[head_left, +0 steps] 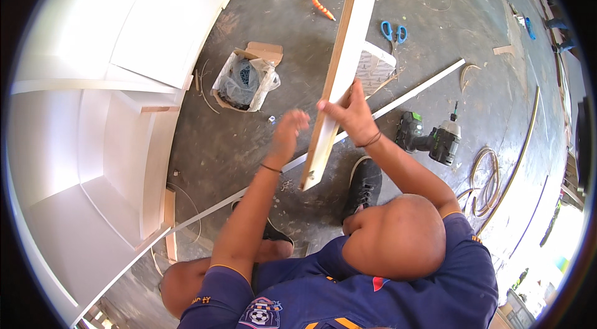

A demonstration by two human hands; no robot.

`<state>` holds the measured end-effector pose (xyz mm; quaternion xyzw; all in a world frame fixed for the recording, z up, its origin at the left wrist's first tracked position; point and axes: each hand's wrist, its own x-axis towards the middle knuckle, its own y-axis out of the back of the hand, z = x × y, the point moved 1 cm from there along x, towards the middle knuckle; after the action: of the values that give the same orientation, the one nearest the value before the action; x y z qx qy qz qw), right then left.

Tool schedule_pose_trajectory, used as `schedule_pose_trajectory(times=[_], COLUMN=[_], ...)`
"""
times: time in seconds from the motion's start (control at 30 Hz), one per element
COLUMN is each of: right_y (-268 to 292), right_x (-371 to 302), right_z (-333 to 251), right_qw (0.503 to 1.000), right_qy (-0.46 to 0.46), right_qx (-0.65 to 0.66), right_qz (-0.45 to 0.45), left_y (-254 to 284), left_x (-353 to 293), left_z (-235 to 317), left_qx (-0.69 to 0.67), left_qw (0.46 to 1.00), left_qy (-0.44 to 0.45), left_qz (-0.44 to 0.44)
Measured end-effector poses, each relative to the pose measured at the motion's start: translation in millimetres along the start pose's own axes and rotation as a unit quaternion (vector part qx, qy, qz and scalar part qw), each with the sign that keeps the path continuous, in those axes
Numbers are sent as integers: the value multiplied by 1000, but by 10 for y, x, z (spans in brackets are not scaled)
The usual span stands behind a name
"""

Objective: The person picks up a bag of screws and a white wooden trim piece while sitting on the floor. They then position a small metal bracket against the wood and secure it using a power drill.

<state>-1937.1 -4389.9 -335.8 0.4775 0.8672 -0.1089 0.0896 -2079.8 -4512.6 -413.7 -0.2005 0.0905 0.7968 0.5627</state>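
My right hand [356,116] grips a long white board [352,37] with a bare wood edge, thumb on the near face and fingers behind. The board is tilted, its lower end hanging above the floor between my feet. Just left of it is my left hand [288,136], apart from the board and slightly blurred. Its fingers are bunched together; anything between them is too small or hidden to make out. Beneath both arms a long thin white strip [423,86] runs diagonally from the cabinet side to the right.
White open cabinets [50,204] stand at the left. Around me on the grey floor are a box with a plastic bag [256,83], an orange segmented tool [319,0], blue-handled scissors [394,33], a cordless drill [435,141] and coiled edging strip [485,183].
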Motion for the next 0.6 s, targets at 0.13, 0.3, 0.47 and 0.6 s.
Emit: schedule_pose_trajectory(times=[0.13, 0.3, 0.47, 0.6], right_y=[-279, -465, -59, 653], right_x=[-263, -399, -392, -258], right_z=[185, 246, 160, 110], right_qw=[998, 976, 926, 967], right_qy=[8, -50, -89, -87], right_qx=[-41, 36, -170, -208], right_qz=[-46, -208, -326, -119], left_y=[-147, -232, 326, 559], left_x=[203, 258, 39, -238], left_z=[1132, 1284, 961, 436], left_qx=[118, 317, 244, 233], left_qw=[984, 932, 950, 953], left_qy=[-131, -172, -107, -17], left_qz=[-3, -19, -164, -194])
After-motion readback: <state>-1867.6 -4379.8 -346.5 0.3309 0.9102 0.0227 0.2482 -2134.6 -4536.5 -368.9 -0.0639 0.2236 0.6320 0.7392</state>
